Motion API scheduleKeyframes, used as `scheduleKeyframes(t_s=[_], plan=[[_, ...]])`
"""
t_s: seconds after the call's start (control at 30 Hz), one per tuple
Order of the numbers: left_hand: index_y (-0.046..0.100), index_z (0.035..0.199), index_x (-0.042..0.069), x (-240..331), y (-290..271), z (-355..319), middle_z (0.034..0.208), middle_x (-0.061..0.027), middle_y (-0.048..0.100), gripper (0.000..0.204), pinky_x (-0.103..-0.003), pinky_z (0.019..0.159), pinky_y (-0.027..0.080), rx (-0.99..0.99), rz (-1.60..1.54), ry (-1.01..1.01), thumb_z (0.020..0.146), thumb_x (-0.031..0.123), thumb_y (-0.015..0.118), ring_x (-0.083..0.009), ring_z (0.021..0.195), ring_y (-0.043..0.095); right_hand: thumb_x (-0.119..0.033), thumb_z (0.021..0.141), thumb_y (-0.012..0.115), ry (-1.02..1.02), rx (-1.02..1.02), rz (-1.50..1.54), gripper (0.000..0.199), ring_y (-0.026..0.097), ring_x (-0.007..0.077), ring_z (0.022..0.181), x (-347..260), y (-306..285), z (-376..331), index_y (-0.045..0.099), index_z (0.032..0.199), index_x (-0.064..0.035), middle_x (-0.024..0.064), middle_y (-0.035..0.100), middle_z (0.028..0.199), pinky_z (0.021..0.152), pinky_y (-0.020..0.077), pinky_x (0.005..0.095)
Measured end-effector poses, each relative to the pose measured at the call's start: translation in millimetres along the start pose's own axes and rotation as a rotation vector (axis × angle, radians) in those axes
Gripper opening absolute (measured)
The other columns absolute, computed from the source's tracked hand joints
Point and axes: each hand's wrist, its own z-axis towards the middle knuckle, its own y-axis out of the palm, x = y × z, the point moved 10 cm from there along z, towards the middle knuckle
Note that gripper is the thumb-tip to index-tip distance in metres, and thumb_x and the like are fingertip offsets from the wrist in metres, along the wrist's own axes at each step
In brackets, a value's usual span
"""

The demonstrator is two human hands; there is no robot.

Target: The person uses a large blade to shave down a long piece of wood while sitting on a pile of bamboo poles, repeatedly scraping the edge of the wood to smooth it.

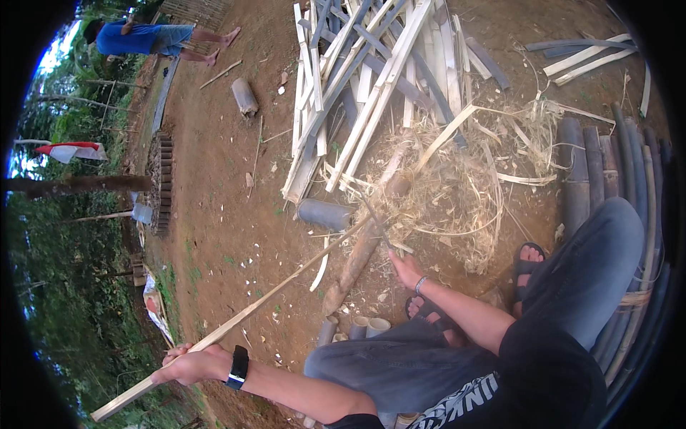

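Observation:
My left hand, with a dark watch at its wrist, is closed round a long pale bamboo strip near its lower end. The strip slants up to the right, its far part passing over a wooden log on the ground. My right hand grips a knife whose thin dark blade points up and left, beside or against the strip's far part; whether they touch I cannot tell. The handle is mostly covered by my fingers. Curly bamboo shavings lie just beyond the blade.
A heap of split bamboo strips lies at the top. Bamboo poles are stacked along the right. Short cut bamboo pieces stand near my knee; a thick bamboo segment lies by the log. Another person is at upper left.

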Motion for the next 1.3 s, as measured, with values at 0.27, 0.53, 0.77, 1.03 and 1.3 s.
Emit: scheduleKeyframes(t_s=[0.27, 0.53, 0.77, 1.03, 1.3], plan=[[0.029, 0.067, 0.012, -12, 1, -5, 0.058, -0.001, 0.031, 0.056, -0.026, 0.05, 0.032, 0.032, -0.002, -0.033, 0.096, 0.06, 0.026, -0.0135, 0.053, 0.03, -0.062, 0.089, 0.043, -0.316, -0.35, 0.056, 0.071, 0.04, 0.0139, 0.036, -105, 90, -104, 0.045, 0.047, -0.0047, 0.0056, 0.041, 0.04, 0.039, 0.0324, 0.0375], [0.03, 0.067, 0.012, -18, -13, 7, 0.06, -0.0015, 0.033, 0.055, -0.027, 0.051, 0.032, 0.016, -0.02, -0.042, 0.097, 0.057, 0.026, -0.0146, 0.054, 0.034, -0.065, 0.086, 0.046, -0.395, -0.241, -0.192, 0.073, 0.041, 0.0174, 0.036, -77, 68, -77, 0.047, 0.045, -0.0043, 0.0048, 0.041, 0.039, 0.04, 0.0338, 0.0379], [0.03, 0.067, 0.013, 9, -11, -4, 0.056, 0.0011, 0.03, 0.056, -0.021, 0.045, 0.026, 0.043, -0.049, 0.002, 0.094, 0.062, 0.029, -0.0111, 0.05, 0.029, -0.07, 0.088, 0.036, -0.034, -0.095, 0.132, 0.071, 0.04, 0.0115, 0.034, -30, 39, -29, 0.042, 0.043, -0.0145, -0.0028, 0.041, 0.04, 0.037, 0.0321, 0.0329], [0.029, 0.066, 0.014, -3, -16, 4, 0.055, 0.001, 0.03, 0.056, -0.022, 0.048, 0.028, 0.045, -0.04, -0.014, 0.094, 0.063, 0.027, -0.0113, 0.05, 0.029, -0.064, 0.088, 0.042, -0.529, -0.273, -0.157, 0.076, 0.044, 0.0241, 0.037, -126, 86, -111, 0.047, 0.047, -0.0001, 0.0103, 0.038, 0.039, 0.042, 0.0349, 0.0394], [0.028, 0.066, 0.014, -6, -11, 0, 0.054, 0.0011, 0.029, 0.057, -0.022, 0.047, 0.026, 0.021, -0.031, -0.02, 0.094, 0.064, 0.025, -0.0111, 0.05, 0.029, -0.07, 0.089, 0.03, 0.046, 0.059, 0.111, 0.073, 0.036, 0.0102, 0.035, -21, -9, -4, 0.037, 0.044, -0.0138, -0.0041, 0.036, 0.041, 0.034, 0.0287, 0.0334]])
